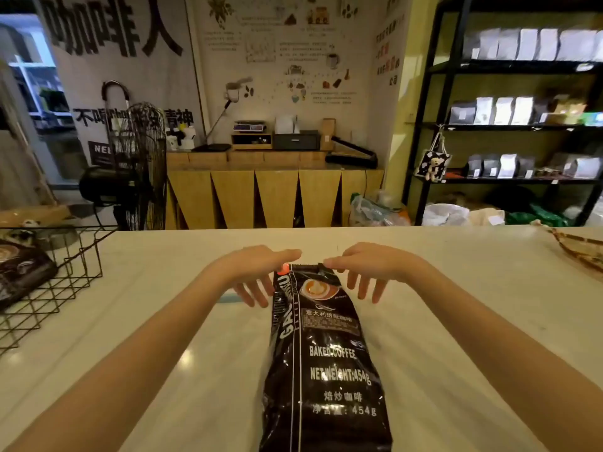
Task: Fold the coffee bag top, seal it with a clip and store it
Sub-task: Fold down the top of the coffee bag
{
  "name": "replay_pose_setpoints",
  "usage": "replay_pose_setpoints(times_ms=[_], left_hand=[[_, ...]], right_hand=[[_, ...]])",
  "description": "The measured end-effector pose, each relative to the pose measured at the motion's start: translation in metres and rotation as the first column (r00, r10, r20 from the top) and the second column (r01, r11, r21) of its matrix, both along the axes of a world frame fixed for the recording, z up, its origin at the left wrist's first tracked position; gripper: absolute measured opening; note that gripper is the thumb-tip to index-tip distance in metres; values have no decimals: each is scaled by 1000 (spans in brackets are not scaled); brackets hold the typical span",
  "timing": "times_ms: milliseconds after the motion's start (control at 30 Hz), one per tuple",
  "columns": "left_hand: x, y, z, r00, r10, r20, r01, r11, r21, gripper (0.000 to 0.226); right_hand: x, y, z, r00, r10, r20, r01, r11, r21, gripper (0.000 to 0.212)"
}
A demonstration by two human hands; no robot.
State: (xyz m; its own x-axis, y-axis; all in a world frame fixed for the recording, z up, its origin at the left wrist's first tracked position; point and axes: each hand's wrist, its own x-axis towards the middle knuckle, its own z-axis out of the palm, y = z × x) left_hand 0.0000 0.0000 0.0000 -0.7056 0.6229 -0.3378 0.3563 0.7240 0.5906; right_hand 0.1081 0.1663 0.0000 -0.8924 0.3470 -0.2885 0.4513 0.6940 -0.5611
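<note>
A black coffee bag [323,360] lies flat on the white counter [163,337], its top end pointing away from me. My left hand [261,272] pinches the top left corner of the bag between thumb and forefinger, the other fingers spread. My right hand [368,269] pinches the top right corner the same way. A pale blue clip [225,298] lies on the counter just left of the bag, partly hidden under my left hand.
A black wire basket [75,265] at the left edge holds another dark coffee bag [23,272]. A woven tray [577,247] sits at the far right. Beyond the counter stand a fan [140,164], a wooden cabinet and black shelves [509,125] of bags.
</note>
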Motion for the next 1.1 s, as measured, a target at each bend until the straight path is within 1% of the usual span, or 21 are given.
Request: replay_pose_setpoints(times_ms=[67,133,233,333,433,533,600,700,800,933,1000,1100], left_hand=[[6,-1,-8,999,48,0,-48,999,12,76],[11,-3,-21,997,82,6,-82,996,39,73],[17,-3,-31,994,107,0,-106,988,115,68],[17,-3,-37,993,115,24,-117,982,146,68],[19,-4,-44,993,110,36,-114,982,150,65],[21,-3,-51,987,139,82,-154,961,230,63],[23,-3,-52,978,167,128,-199,928,314,56],[27,-3,-51,964,194,179,-251,887,388,45],[29,-6,-50,941,204,270,-309,844,438,47],[31,-6,-48,889,185,418,-402,752,522,52],[33,-5,-47,893,173,415,-407,703,584,52],[38,-5,-35,946,164,279,-318,628,710,48]], right_hand=[[4,-3,-10,997,-79,-22,77,994,-78,58],[9,-4,-23,992,-125,-34,119,983,-141,57],[13,-5,-35,987,-138,-83,119,971,-207,54],[13,-9,-40,978,-143,-151,112,974,-197,47],[11,-16,-46,958,-191,-212,149,969,-197,41],[9,-22,-53,929,-233,-286,174,961,-217,35],[10,-26,-57,903,-265,-339,177,946,-271,33],[11,-30,-62,861,-340,-379,172,895,-412,34],[13,-32,-63,827,-395,-400,163,850,-501,32],[14,-32,-59,784,-397,-477,124,853,-507,31],[15,-33,-55,757,-396,-520,99,855,-508,29],[19,-33,-42,702,-360,-614,60,889,-453,22]])
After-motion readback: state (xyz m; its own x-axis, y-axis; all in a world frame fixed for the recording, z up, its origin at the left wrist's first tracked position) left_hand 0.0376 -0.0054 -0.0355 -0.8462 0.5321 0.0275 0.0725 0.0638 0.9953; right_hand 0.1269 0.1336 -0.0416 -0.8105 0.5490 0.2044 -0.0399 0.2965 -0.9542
